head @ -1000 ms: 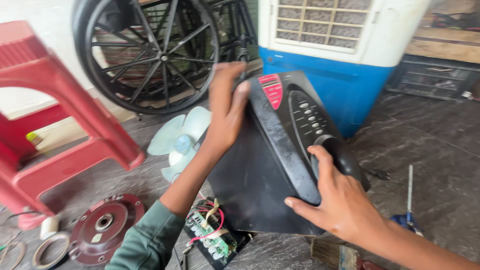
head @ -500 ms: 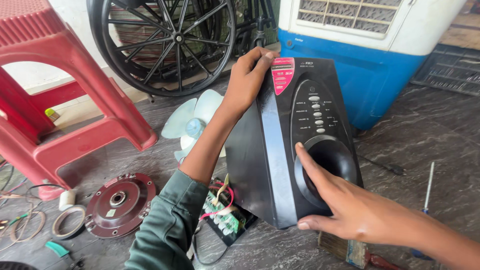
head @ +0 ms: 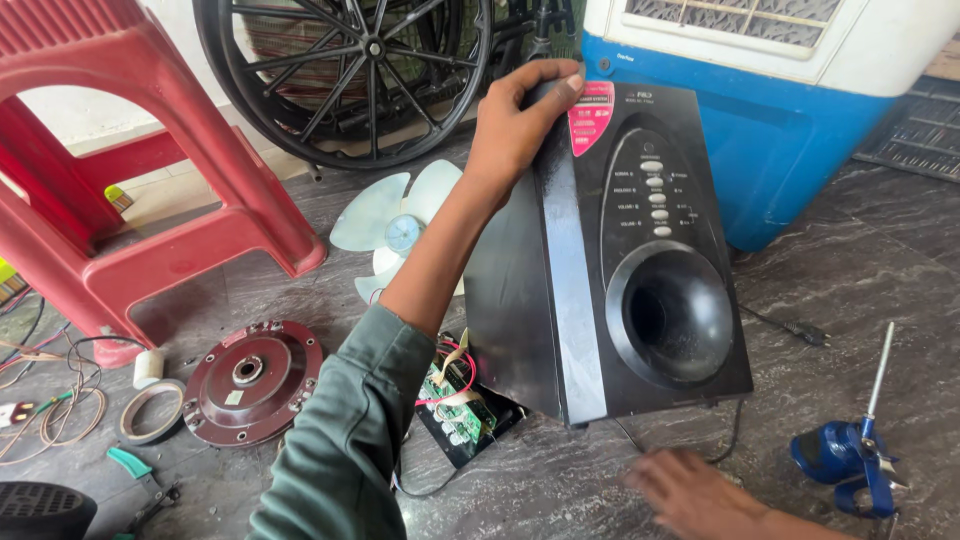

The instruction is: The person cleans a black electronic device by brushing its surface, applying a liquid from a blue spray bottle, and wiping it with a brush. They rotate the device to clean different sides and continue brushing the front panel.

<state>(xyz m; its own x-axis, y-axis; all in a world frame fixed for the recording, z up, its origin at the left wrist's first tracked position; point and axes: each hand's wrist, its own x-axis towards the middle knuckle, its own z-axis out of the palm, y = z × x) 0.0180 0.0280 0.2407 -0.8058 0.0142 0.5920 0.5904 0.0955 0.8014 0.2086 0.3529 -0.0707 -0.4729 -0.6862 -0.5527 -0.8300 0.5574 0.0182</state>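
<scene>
We see a red plastic stool [head: 130,180] far left. Our left hand [head: 515,120] clamps the top edge of the upright black plastic speaker cabinet [head: 620,270], which stands mid-floor. Our right hand [head: 690,492] rests blurred and empty on the grey stone floor [head: 850,270] below it.

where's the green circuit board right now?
Head view, lower centre: the green circuit board lies on the floor at the black speaker cabinet's lower left corner, beside the left sleeve.

Dark streaked stone floor [head: 880,260], red plastic stool [head: 130,150] at left, black spoked wheel [head: 345,70] behind, blue-and-white air cooler [head: 790,90] right, daylight.
</scene>
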